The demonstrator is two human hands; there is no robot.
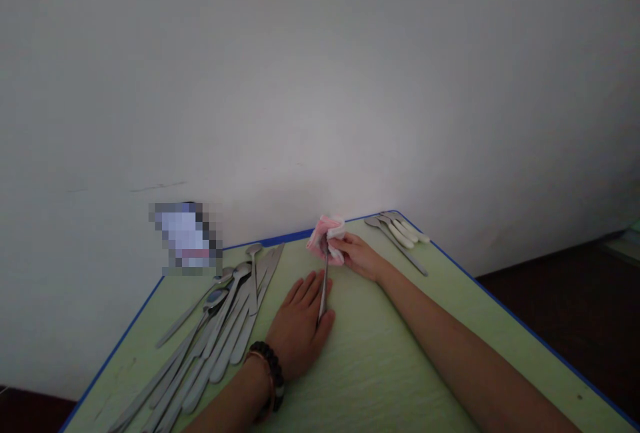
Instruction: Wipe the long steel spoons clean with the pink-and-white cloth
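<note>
Our right hand [356, 256] pinches a pink-and-white cloth [325, 233] around the spoon [324, 286]'s far end, while our left hand [300, 330] grasps its handle just above the desk [380, 366]

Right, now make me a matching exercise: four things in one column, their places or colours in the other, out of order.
Column one
1. Cloth
2. White-handled cutlery
3. Large cutlery pile
4. Bracelet

Column two
A. Dark, worn at the wrist of the left hand
B. Near the far right corner of the table
C. Pink and white, held in the right hand
D. On the table, left of both hands

Right pairs: 1-C, 2-B, 3-D, 4-A
</note>
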